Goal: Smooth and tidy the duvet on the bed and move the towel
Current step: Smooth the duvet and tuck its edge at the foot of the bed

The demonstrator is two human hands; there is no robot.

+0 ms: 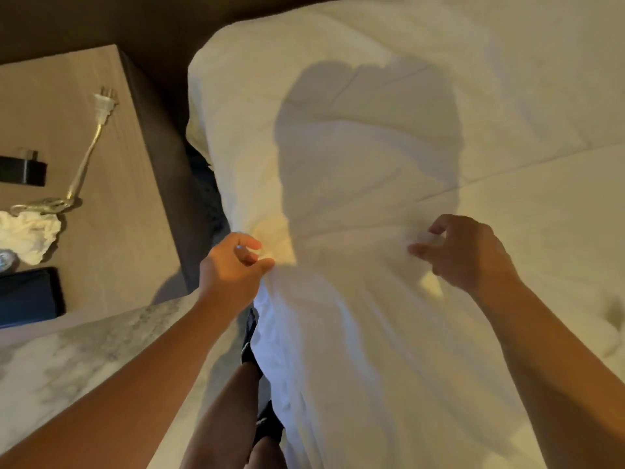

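Note:
The white duvet covers the bed and fills most of the head view, bunched into folds between my two hands. My left hand pinches a gathered fold at the duvet's left edge, thumb and fingers curled round the cloth. My right hand grips the duvet farther right, fingers curled into the fabric. The cloth is pulled taut between both hands and hangs down over the bed's side toward my legs. No towel is identifiable.
A wooden nightstand stands left of the bed, holding a white plug and cable, a black box, a crumpled white tissue and a dark flat case. Pale marbled floor lies below it.

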